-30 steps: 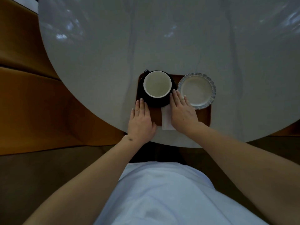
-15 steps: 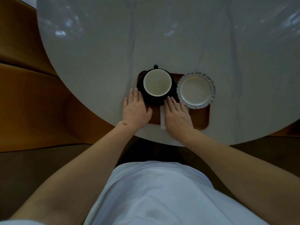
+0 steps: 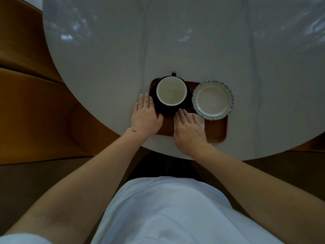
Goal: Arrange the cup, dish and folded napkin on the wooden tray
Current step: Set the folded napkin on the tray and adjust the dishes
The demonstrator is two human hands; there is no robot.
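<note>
While the left hand (image 3: 146, 118) lies flat at the wooden tray's (image 3: 217, 131) nine o'clock edge beside the black cup (image 3: 171, 93), the right hand (image 3: 189, 130) presses flat-fingered on the folded napkin (image 3: 202, 121), at seven o'clock of the scalloped dish (image 3: 212, 100).

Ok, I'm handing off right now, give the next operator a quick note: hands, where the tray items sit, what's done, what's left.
Left hand: open, flat at the left edge of the wooden tray, fingers beside the dark saucer.
Right hand: open, pressing flat on the folded napkin, which lies on the tray's near middle.
Cup: upright on the saucer, far left of the tray, handle pointing away.
Dish: far right of the tray, its rim overhanging the tray's far edge.
Done: all three pieces are on the tray.
Left: probably just smooth and square the napkin, perhaps nudge the dish inward, then lift the hands off.
</note>
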